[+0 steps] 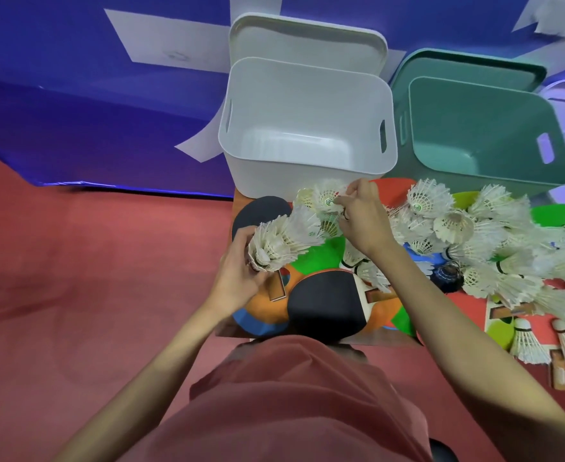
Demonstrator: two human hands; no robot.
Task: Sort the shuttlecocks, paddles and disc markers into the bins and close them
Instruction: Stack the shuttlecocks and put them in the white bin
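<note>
Left hand [241, 275] grips a stack of shuttlecocks [284, 238] nested one inside another, fingers curled round the cork end, just in front of the white bin [307, 175]. Right hand [362, 215] pinches a single shuttlecock [328, 199] by its skirt, close against the white bin's near wall.

White bin stands open with nothing inside, its lid [307, 38] propped upright behind it. Right of the white bin, touching or nearly so, is the green bin [487, 175], also open, its lid [467, 65] leaning behind.

In front of the white bin, on the desk [238, 198], lie the paddles: one black-faced paddle [324, 305] nearest the person, another [261, 211] partly under the held stack. Disc markers (orange, green, blue, red) overlap beneath them; an orange disc [268, 308] shows beside the near paddle, a green one [557, 213] in front of the green bin. Loose shuttlecocks [454, 225] are heaped to the right of the white bin's front.
</note>
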